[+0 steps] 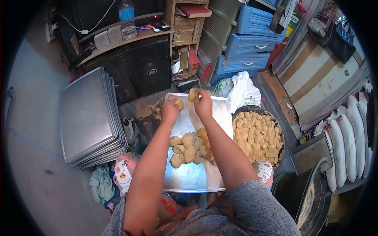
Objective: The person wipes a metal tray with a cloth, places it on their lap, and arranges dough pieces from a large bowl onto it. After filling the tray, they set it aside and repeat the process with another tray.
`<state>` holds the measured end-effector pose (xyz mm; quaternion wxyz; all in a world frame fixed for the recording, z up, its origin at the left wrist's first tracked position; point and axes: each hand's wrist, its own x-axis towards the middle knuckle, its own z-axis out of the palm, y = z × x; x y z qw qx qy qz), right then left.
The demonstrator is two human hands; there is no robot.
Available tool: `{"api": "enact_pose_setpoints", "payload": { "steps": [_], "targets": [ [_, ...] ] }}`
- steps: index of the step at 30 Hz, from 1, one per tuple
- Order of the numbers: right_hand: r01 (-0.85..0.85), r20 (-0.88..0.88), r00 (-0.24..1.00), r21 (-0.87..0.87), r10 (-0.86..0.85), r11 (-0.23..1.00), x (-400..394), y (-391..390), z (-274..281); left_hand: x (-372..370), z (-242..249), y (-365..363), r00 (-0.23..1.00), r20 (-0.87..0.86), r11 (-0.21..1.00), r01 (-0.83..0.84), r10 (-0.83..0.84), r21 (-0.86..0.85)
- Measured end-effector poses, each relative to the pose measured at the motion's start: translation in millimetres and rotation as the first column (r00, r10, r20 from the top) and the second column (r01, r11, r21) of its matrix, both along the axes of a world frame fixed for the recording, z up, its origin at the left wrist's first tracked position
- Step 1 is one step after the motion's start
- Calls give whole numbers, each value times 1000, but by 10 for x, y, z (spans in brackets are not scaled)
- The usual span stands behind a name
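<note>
A silvery metal tray [219,114] lies in front of me across my lap. Over its far left corner, my left hand [170,112] is closed around a ball of dough [179,104]. My right hand [203,104] pinches another piece of dough [193,94] near the tray's far edge, to the right of the left hand. A heap of dough lumps [189,146] rests on the middle of the tray, partly hidden by my right forearm. Beside the tray on the right stands a round dark pan [282,146] filled with many small dough pieces [256,131].
Stacked metal trays [88,118] lean at the left. Behind are a black cabinet [145,65], a water bottle [127,21], a blue drawer unit [248,47] and a white plastic bag [245,92]. Filled white sacks [348,137] stand at the right.
</note>
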<state>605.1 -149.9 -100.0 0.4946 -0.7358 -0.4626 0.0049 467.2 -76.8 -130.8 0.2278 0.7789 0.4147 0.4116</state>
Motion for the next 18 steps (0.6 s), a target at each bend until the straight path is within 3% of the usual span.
{"api": "enact_pose_setpoints", "payload": {
  "steps": [1,3,4,6,8,9,11,12,15,17,18],
  "targets": [
    [61,252,968,-289,15,955,-8,16,-90,-10,-13,-18,997,-71,999,-33,34,16],
    [14,236,969,-369,79,929,30,0,-126,-30,35,-7,988,-142,997,-62,66,36],
    [-31,213,967,-444,139,895,48,-40,-104,-36,85,11,979,-195,996,-71,58,-57],
    [-166,182,952,-372,248,913,154,-98,60,-41,60,43,969,-244,984,-82,41,-157],
    [-267,151,911,-496,385,826,326,-207,176,-21,-55,94,993,16,988,-111,114,-109],
    [-263,154,910,-502,385,824,396,-306,197,-26,-22,85,993,20,987,-110,113,-115],
    [-606,-255,656,-738,710,295,475,-576,169,-18,90,41,993,-22,958,-118,117,-260],
    [-662,-245,570,-702,784,262,445,-705,145,0,53,56,994,-18,959,-108,107,-263],
    [-667,-274,643,-659,715,347,503,-817,113,29,6,86,1000,-1,977,-26,26,-212],
    [-602,-356,797,-397,488,693,644,-763,24,65,33,17,991,-70,990,-119,114,-80],
    [-407,-242,909,-341,339,847,584,-760,141,84,94,-72,991,-75,990,-121,115,-78]
  ]
}}
